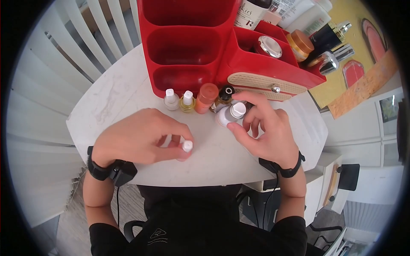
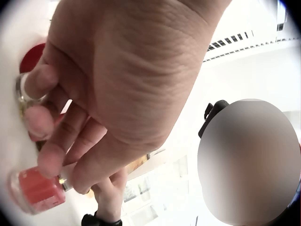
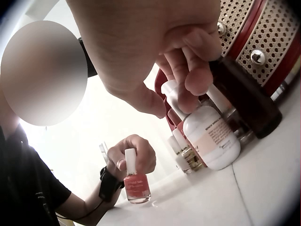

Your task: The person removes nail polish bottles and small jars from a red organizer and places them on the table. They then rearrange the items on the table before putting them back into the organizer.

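The white cap [image 3: 130, 162] of a coral nail-polish bottle [image 3: 137, 187] is pinched by the left hand [image 1: 143, 135] over the table [image 1: 113, 89]; the right hand [image 1: 270, 130] is held spread about a white bottle [image 3: 211, 143], contact unclear.

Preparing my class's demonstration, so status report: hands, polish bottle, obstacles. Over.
Left hand: pinching pink polish bottle by cap. Right hand: open beside white bottle. Possible obstacles: bottles before red organizer.

Pale, grey-veined tabletop [image 1: 106, 87] bearing a red organizer [image 1: 226, 62]; before it, left to right, clear bottle [image 1: 171, 102], yellow bottle [image 1: 187, 104], orange bottle [image 1: 206, 100] and dark bottle [image 1: 225, 93], with a white bottle [image 1: 222, 117] just in front.
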Demonstrator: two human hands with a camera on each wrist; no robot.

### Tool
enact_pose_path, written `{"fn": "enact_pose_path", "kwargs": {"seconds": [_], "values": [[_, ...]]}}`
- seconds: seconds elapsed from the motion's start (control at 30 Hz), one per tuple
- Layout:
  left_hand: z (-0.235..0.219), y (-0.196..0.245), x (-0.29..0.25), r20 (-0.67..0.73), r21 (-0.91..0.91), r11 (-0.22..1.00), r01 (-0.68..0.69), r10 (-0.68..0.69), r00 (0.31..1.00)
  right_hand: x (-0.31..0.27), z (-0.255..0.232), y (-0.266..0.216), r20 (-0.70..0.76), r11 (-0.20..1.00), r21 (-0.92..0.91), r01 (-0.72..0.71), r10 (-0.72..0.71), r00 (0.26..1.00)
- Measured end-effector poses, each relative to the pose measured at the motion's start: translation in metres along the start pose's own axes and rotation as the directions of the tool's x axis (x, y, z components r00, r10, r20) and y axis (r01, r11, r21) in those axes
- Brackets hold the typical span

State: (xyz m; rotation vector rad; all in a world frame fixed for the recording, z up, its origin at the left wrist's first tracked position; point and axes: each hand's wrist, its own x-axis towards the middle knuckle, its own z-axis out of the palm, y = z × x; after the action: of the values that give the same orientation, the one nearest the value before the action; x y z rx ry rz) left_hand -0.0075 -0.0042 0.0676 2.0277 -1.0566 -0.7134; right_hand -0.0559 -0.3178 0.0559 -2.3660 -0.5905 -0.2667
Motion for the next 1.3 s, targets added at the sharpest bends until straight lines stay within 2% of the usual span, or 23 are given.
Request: {"fn": "enact_pose_path", "kwargs": {"seconds": [0.07, 0.1, 0.17, 0.2, 0.27, 0.33, 0.4, 0.73, 0.8, 0.93, 1.0, 1.03, 1.1, 1.13, 1.2, 1.23, 1.3], "values": [[-0.01, 0.0, -0.007, -0.082, 0.025, 0.995, 0.101, -0.098, 0.992, 0.001, 0.001, 0.001, -0.001, 1.0, -0.008, 0.023, -0.023, 1.0], [-0.015, 0.0, -0.011, -0.082, 0.025, 0.994, 0.103, -0.1, 0.992, 0.001, 0.002, 0.002, 0.0, 1.0, -0.006, 0.023, -0.023, 1.0], [-0.023, 0.0, -0.016, -0.233, 0.099, 0.969, 0.224, -0.197, 0.952, 0.0, 0.003, 0.004, -0.003, 0.999, -0.017, 0.047, -0.047, 0.999], [-0.025, -0.002, -0.017, -0.232, 0.098, 0.97, 0.224, -0.197, 0.953, -0.001, 0.002, 0.004, -0.003, 0.999, -0.017, 0.047, -0.047, 0.999], [-0.028, -0.007, -0.02, -0.449, 0.136, 0.948, 0.287, -0.2, 0.871, 0.0, 0.002, 0.003, 0.003, 0.999, -0.033, 0.043, -0.043, 0.999], [-0.029, -0.012, -0.021, -0.492, 0.168, 0.947, 0.275, -0.161, 0.856, 0.0, 0.002, 0.002, 0.008, 0.999, -0.028, 0.031, -0.03, 1.0], [-0.031, -0.012, -0.018, -0.554, 0.182, 0.907, 0.38, -0.225, 0.802, 0.0, 0.002, 0.002, 0.01, 1.0, -0.026, 0.017, -0.017, 1.0], [-0.023, -0.021, -0.011, -0.541, 0.169, 0.943, 0.287, -0.155, 0.827, 0.001, 0.003, 0.0, -0.002, 0.999, -0.013, -0.029, 0.029, 1.0], [-0.021, -0.014, -0.013, -0.597, 0.243, 0.937, 0.249, -0.057, 0.8, 0.001, 0.004, 0.0, -0.019, 1.0, -0.007, -0.021, 0.02, 1.0], [-0.026, -0.006, -0.021, -0.597, 0.222, 0.939, 0.261, -0.081, 0.798, 0.0, 0.002, -0.003, 0.005, 0.998, 0.058, -0.019, 0.019, 1.0], [-0.023, -0.001, -0.024, -0.559, 0.072, 0.99, 0.121, -0.06, 0.827, 0.0, 0.004, -0.006, 0.031, 0.996, 0.085, -0.004, 0.002, 1.0], [-0.018, 0.001, -0.022, -0.559, 0.073, 0.99, 0.121, -0.06, 0.827, -0.001, 0.006, -0.008, 0.053, 0.99, 0.143, 0.019, -0.027, 0.998], [-0.005, 0.003, -0.011, -0.441, 0.016, 1.0, -0.025, 0.03, 0.897, -0.001, 0.009, -0.011, 0.113, 0.975, 0.218, 0.042, -0.068, 0.991], [0.003, 0.002, -0.004, -0.44, 0.017, 1.0, -0.027, 0.031, 0.897, -0.001, 0.013, -0.012, 0.113, 0.975, 0.217, 0.041, -0.067, 0.991], [0.015, 0.0, 0.007, -0.372, 0.166, 0.978, -0.129, 0.183, 0.91, 0.0, 0.022, -0.01, 0.086, 0.965, 0.246, 0.09, -0.114, 0.99], [0.017, 0.0, 0.009, -0.324, 0.209, 0.974, -0.088, 0.154, 0.933, 0.001, 0.022, -0.008, 0.075, 0.962, 0.233, 0.142, -0.163, 0.984], [0.025, -0.001, 0.013, -0.31, 0.215, 0.973, -0.081, 0.147, 0.939, 0.002, 0.018, -0.008, 0.095, 0.957, 0.257, 0.132, -0.161, 0.982]]}}
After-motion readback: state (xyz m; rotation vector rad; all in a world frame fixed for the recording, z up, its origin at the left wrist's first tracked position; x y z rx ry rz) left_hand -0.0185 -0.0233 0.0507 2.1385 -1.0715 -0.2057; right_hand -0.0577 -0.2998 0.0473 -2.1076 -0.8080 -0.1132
